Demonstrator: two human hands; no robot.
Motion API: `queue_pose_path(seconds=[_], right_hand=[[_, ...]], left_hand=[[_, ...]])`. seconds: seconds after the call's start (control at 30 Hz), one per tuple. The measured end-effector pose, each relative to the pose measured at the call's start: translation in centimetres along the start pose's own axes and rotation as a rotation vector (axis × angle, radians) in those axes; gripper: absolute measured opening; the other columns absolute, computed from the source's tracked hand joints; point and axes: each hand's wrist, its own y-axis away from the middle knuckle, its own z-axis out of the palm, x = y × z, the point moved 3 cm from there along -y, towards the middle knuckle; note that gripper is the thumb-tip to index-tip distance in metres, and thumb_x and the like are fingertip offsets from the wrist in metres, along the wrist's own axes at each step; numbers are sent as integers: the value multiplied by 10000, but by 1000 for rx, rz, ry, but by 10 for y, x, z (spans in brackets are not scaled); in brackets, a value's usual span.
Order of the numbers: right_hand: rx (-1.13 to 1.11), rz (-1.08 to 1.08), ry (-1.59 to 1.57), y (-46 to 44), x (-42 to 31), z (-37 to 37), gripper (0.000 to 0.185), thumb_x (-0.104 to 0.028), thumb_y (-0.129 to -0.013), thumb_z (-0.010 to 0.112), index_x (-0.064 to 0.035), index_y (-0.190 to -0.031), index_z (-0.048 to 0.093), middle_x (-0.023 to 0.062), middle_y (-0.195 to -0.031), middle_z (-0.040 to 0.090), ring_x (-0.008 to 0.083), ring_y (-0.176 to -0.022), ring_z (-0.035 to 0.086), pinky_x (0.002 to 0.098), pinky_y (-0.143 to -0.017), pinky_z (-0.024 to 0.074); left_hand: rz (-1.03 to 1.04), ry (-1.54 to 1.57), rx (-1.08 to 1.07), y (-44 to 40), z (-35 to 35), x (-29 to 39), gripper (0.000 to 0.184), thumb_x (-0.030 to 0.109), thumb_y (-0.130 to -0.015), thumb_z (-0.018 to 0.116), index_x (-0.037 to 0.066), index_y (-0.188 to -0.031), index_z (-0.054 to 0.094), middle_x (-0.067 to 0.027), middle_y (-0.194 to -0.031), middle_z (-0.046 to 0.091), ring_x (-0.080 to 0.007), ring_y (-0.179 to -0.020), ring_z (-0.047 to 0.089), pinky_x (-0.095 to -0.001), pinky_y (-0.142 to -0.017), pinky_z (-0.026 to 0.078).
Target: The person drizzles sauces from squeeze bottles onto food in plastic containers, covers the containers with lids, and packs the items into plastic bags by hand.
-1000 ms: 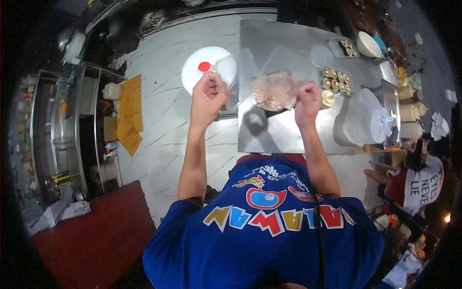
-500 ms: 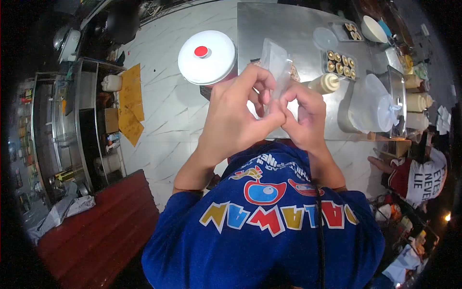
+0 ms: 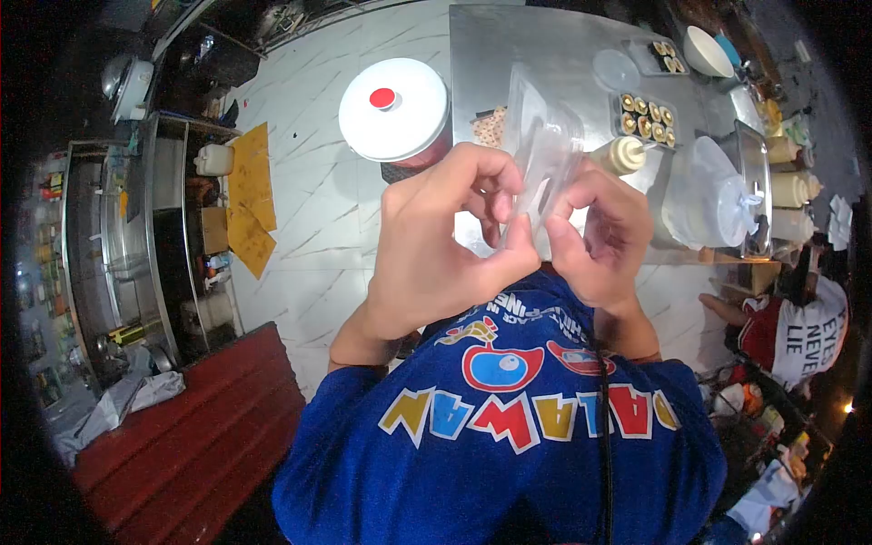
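Observation:
In front of my chest, a thin clear plastic food container stands on edge between my two hands. My left hand pinches its left side with thumb and bent fingers. The opposite side is gripped by my right hand, its fingers curled in. A gap shows between the container's walls; whether it is one piece or nested pieces, I cannot tell. Just behind my hands a squeeze bottle of pale sauce stands on the steel table. A tray of topped food pieces lies beyond the bottle.
A white round lid with a red knob covers a tub left of the table. At right are a large clear plastic tub, more bottles and a white bowl. Another person is at the far right.
My hands have moved slightly apart, the right one going rightward. The plastic container has spread wider, and more of it shows between my fingers.

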Motion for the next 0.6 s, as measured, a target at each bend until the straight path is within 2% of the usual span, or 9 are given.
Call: queue_pose_path(seconds=[0.2, 0.3, 0.4, 0.6], right_hand=[[-24, -8, 68, 0, -9, -3, 123, -30, -696, 711, -39, -755, 603, 55, -698, 596, 215, -647, 588, 431, -904, 518], [1, -3, 74, 2, -11, -3, 117, -29, -693, 706, -37, -752, 604, 57, -691, 593, 217, -640, 587, 438, -901, 523], [14, -34, 80, 2, -11, -4, 116, -29, -690, 704, -34, -754, 607, 60, -693, 596, 221, -641, 591, 440, -899, 528], [-6, -71, 127, 0, -17, -6, 117, -25, -683, 704, -32, -757, 614, 73, -709, 613, 228, -654, 612, 449, -891, 540]], left_hand=[[-9, 10, 6, 6, 1, 8, 302, -60, -747, 746, -39, -1015, 608, -45, -912, 648, -70, -795, 620, -221, -736, 535], [100, 18, 60, 5, 3, 3, 286, -19, -747, 767, 25, -995, 632, -38, -793, 667, -97, -696, 669, -238, -647, 568], [55, 0, -12, 7, 3, 8, 323, -34, -742, 771, -31, -1025, 615, -57, -938, 662, -83, -799, 627, -235, -745, 540], [70, 27, -25, 9, 6, 7, 330, -12, -742, 793, -29, -1022, 618, -58, -923, 673, -90, -803, 636, -244, -748, 548]])
